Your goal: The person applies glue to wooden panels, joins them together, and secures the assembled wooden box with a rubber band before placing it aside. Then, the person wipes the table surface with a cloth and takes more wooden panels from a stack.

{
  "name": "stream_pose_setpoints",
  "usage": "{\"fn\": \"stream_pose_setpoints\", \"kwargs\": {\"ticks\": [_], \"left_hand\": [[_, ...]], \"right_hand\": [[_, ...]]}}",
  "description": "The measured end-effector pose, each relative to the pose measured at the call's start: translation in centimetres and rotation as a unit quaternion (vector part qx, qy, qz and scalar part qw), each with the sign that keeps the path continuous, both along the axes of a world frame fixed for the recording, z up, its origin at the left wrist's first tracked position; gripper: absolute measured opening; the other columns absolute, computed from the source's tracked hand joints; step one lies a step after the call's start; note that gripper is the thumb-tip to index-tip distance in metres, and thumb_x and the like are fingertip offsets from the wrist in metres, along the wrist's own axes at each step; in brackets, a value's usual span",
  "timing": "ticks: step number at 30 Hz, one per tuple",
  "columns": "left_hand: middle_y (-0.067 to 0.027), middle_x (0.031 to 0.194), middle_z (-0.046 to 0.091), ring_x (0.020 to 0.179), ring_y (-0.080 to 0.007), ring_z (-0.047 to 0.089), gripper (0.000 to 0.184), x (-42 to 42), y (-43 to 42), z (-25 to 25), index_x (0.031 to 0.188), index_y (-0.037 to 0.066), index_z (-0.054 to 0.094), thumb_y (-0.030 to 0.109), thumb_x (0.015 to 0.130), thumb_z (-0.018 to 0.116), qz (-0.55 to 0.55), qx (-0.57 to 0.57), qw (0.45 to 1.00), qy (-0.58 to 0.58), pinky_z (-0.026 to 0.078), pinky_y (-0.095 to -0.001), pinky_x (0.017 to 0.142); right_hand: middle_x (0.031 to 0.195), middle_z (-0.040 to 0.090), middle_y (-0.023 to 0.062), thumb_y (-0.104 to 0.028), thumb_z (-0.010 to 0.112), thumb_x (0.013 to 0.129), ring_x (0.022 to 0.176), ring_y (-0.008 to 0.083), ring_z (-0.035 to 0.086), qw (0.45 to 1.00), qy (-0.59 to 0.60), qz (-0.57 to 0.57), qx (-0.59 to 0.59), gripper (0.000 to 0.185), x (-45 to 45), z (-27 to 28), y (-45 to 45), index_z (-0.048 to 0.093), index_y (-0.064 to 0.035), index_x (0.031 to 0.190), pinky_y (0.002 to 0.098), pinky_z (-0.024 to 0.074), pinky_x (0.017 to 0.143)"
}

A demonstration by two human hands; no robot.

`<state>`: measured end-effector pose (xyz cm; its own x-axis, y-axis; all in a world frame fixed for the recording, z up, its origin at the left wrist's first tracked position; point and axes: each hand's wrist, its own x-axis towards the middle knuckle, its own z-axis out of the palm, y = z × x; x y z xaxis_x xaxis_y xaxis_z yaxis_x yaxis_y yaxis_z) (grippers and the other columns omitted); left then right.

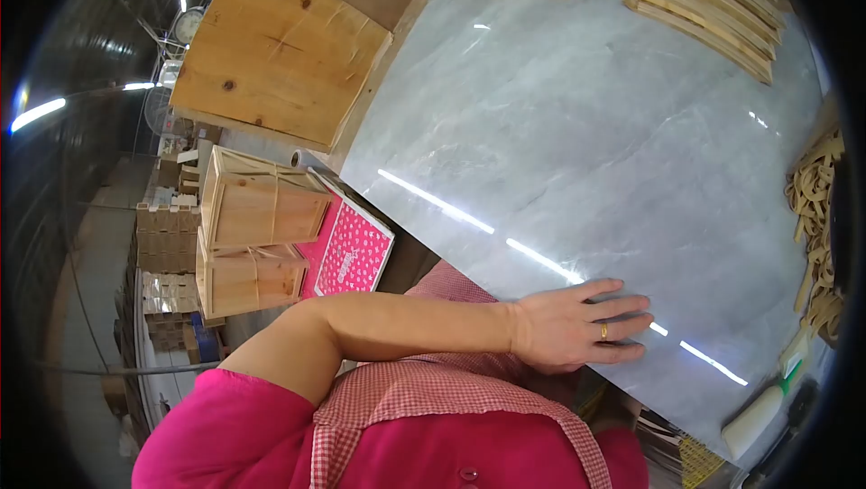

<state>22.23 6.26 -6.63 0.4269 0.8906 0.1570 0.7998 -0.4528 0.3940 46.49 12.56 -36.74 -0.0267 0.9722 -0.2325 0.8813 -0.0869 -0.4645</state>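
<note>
My left hand (577, 327) rests palm down on the near edge of a grey marbled tabletop (559, 128). Its fingers are stretched out and slightly apart, pointing right, with a gold ring on one of them. The thumb is hidden, and the hand holds nothing that I can see. My right hand is out of view. To the right of the hand, at the table's near right corner, lies a white tool or bottle with a green part (756, 419); its kind is unclear.
Stacks of thin wooden pieces (699, 6) lie along the far edge. Tangled beige strips (816, 218) sit at the right. Left of the table are a wooden panel (280, 47), wooden boxes (266, 209) and a pink patterned box (356, 250).
</note>
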Motion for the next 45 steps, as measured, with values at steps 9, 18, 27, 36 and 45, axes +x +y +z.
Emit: {"fn": "stream_pose_setpoints", "kwargs": {"ticks": [9,18,27,36,45], "left_hand": [[-0.0162,0.146,0.048,0.139,-0.036,0.042,0.052,-0.2,-0.1,0.0,0.134,0.013,0.054,0.021,0.083,0.062,0.003,0.023,1.0,-0.007,0.036,-0.053,0.113],[-0.0162,0.142,0.052,0.136,-0.0374,0.045,0.04,-0.2,-0.3,-0.9,0.129,0.013,0.056,0.021,0.09,0.055,0.014,0.063,0.998,-0.026,0.036,-0.0546,0.112],[-0.0168,0.142,0.05,0.138,-0.0385,0.042,0.052,-0.3,-0.6,-0.8,0.131,0.013,0.055,0.025,0.081,0.066,0.001,0.073,0.997,-0.015,0.035,-0.0563,0.11],[-0.0147,0.137,0.051,0.134,-0.0375,0.042,0.063,0.0,-1.0,-0.6,0.13,0.018,0.056,0.038,0.072,0.072,0.004,0.115,0.993,0.038,0.033,-0.058,0.108],[-0.0124,0.132,0.054,0.13,-0.0358,0.046,0.064,0.2,-1.5,-2.0,0.125,0.019,0.06,0.036,0.065,0.075,0.012,0.173,0.985,0.002,0.036,-0.0537,0.102]], "right_hand": [[0.106,0.066,0.011,-0.026,0.067,0.092,0.096,0.0225,0.06,1.0,-0.003,0.008,-0.007,0.034,0.4,0.1,-0.1,0.064,-0.0007,0.114,0.0366,0.0481,0.083],[0.104,0.065,0.0095,-0.025,0.067,0.093,0.093,0.0204,0.059,0.998,-0.016,0.051,-0.012,0.032,1.2,0.4,1.0,0.064,0.0001,0.112,0.0346,0.0475,0.08],[0.101,0.064,0.0081,-0.024,0.068,0.093,0.091,0.0184,0.058,0.997,-0.022,0.07,-0.008,0.03,1.6,1.4,1.6,0.064,0.0008,0.111,0.0326,0.0469,0.078],[0.098,0.064,0.0066,-0.023,0.068,0.094,0.088,0.0163,0.057,0.993,-0.021,0.113,-0.004,0.029,0.8,1.9,3.7,0.064,0.0016,0.109,0.0306,0.0463,0.076],[0.096,0.063,0.0052,-0.022,0.068,0.094,0.085,0.0142,0.056,0.992,-0.006,0.125,-0.003,0.028,-1.2,1.7,6.3,0.064,0.0024,0.107,0.0286,0.0457,0.074]]}}
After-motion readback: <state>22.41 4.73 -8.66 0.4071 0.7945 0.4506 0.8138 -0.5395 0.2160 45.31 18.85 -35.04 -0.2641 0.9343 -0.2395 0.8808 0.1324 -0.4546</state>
